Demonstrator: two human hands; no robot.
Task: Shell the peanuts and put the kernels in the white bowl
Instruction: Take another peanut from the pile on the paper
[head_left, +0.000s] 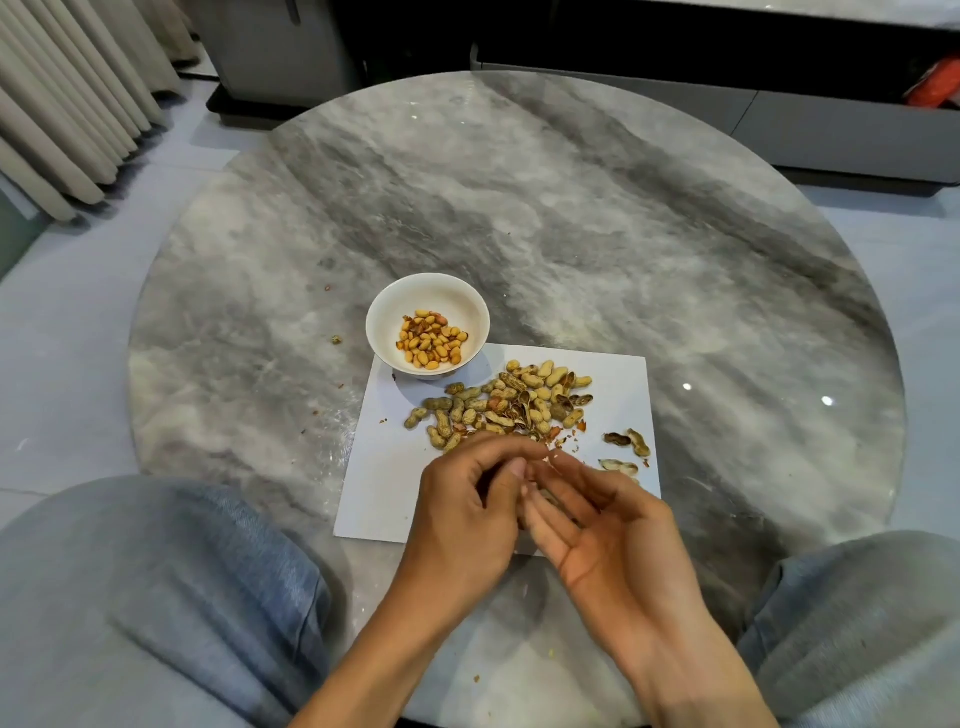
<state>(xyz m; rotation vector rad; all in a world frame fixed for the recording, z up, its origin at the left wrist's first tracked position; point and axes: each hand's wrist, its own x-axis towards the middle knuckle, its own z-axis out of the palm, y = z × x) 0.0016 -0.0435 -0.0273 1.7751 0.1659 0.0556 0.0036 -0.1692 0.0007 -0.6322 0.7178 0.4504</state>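
Note:
A pile of unshelled peanuts (511, 402) mixed with broken shells lies on a white paper sheet (384, 467). The white bowl (385, 322) stands at the sheet's far left corner and holds several kernels (431, 339). My left hand (465, 512) and my right hand (608, 530) meet over the near part of the sheet. Their fingertips pinch a peanut (543, 499) between them, and it is mostly hidden by the fingers. A shell fragment shows at my right fingertips.
Empty shell halves (626, 441) lie on the sheet's right side. Crumbs are scattered over the round marble table (571, 234). My knees in grey trousers (156, 597) flank the table's near edge. A dark cabinet stands beyond the table.

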